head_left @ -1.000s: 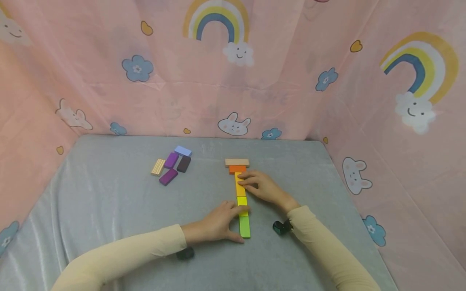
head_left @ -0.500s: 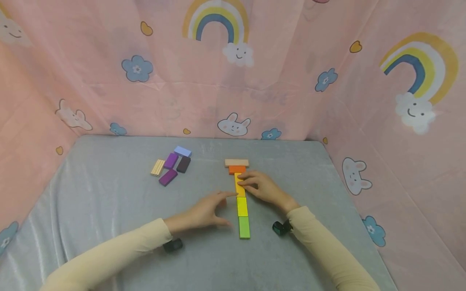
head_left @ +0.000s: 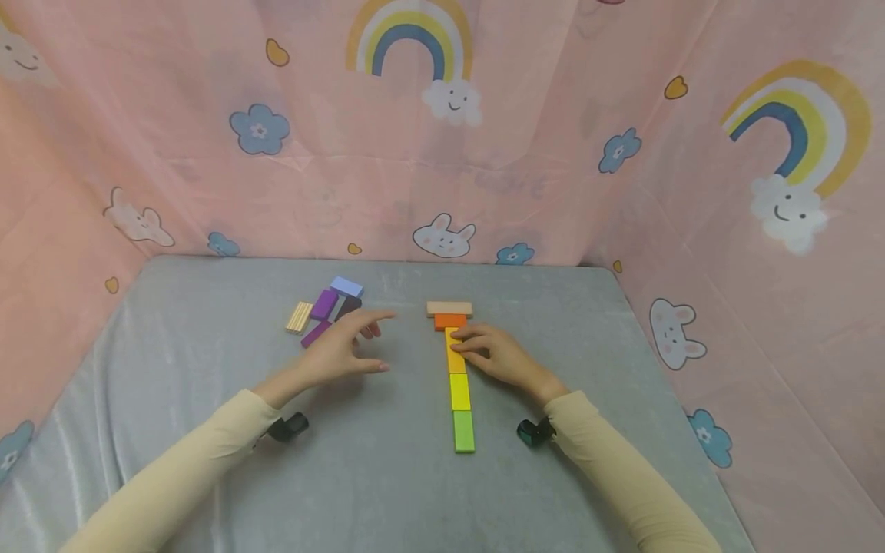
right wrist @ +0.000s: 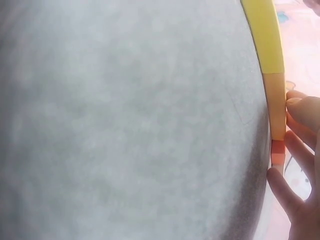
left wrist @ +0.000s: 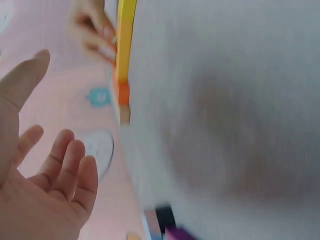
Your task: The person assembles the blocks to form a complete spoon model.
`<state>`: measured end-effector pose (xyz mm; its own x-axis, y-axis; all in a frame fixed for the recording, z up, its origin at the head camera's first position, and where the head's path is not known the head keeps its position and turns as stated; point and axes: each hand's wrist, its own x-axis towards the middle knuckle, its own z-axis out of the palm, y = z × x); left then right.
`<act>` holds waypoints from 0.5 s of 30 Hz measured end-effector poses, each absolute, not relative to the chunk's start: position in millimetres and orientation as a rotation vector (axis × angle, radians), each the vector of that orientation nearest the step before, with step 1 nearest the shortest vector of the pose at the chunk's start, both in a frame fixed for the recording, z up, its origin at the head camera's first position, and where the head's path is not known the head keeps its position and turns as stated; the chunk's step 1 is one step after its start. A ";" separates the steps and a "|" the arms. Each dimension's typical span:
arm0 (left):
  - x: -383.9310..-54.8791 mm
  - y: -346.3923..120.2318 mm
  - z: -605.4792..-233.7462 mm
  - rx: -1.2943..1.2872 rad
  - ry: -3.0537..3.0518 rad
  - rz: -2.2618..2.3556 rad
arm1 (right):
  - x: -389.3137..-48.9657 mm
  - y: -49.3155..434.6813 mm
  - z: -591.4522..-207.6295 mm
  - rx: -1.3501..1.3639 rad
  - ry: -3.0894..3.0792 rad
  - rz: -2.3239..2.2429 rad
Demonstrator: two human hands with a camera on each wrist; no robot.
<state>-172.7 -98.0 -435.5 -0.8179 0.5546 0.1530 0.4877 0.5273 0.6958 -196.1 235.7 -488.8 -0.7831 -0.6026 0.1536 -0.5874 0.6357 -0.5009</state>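
A straight line of blocks runs down the grey cloth: a tan block (head_left: 449, 309) crosswise at the far end, then an orange block (head_left: 450, 322), an amber block (head_left: 454, 362), a yellow block (head_left: 459, 392) and a green block (head_left: 464, 432). My right hand (head_left: 508, 359) rests its fingertips on the amber block, from the right side. My left hand (head_left: 325, 357) is in the air with thumb and index finger spread, holding nothing. It overlaps a dark block (head_left: 353, 302) and a purple block (head_left: 314, 335), partly hiding both.
Beside those two lie another purple block (head_left: 323, 304), a light blue block (head_left: 347, 286) and a striped wooden block (head_left: 299, 317). Pink curtains (head_left: 539, 215) with printed clouds and rainbows stand behind the cloth-covered table (head_left: 553, 491) and along its sides.
My left hand has left the yellow and green blocks and moved left and away from me, to the loose blocks. My right hand has stayed on the amber block.
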 end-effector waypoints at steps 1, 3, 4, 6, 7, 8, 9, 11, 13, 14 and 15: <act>-175.1 -103.7 -433.8 0.906 2.688 1.175 | -196.0 236.0 -488.9 -1.029 2.815 -0.851; -180.3 -114.8 -430.7 0.867 2.700 1.193 | -196.0 236.5 -488.9 -1.038 2.813 -0.857; -183.0 -120.4 -429.1 0.848 2.704 1.205 | -196.0 236.6 -489.0 -1.041 2.813 -0.859; -188.5 -131.3 -425.4 0.807 2.693 1.251 | -196.1 236.8 -489.1 -1.047 2.813 -0.859; -191.2 -137.0 -424.4 0.792 2.695 1.265 | -196.2 236.8 -489.3 -1.044 2.813 -0.858; -193.5 -142.8 -423.2 0.767 2.681 1.288 | -196.2 236.8 -489.1 -1.042 2.812 -0.856; -196.1 -148.9 -422.8 0.746 2.672 1.305 | -196.1 236.6 -488.9 -1.043 2.810 -0.856; -200.5 -160.7 -422.6 0.702 2.670 1.316 | -195.8 236.4 -488.4 -1.040 2.806 -0.855; -204.4 -172.0 -423.2 0.652 2.669 1.314 | -195.6 236.2 -487.7 -1.036 2.803 -0.853; -206.5 -177.4 -423.9 0.628 2.667 1.317 | -195.6 236.2 -487.5 -1.040 2.803 -0.853; -208.8 -182.7 -425.4 0.609 2.677 1.309 | -195.6 236.2 -487.4 -1.043 2.805 -0.851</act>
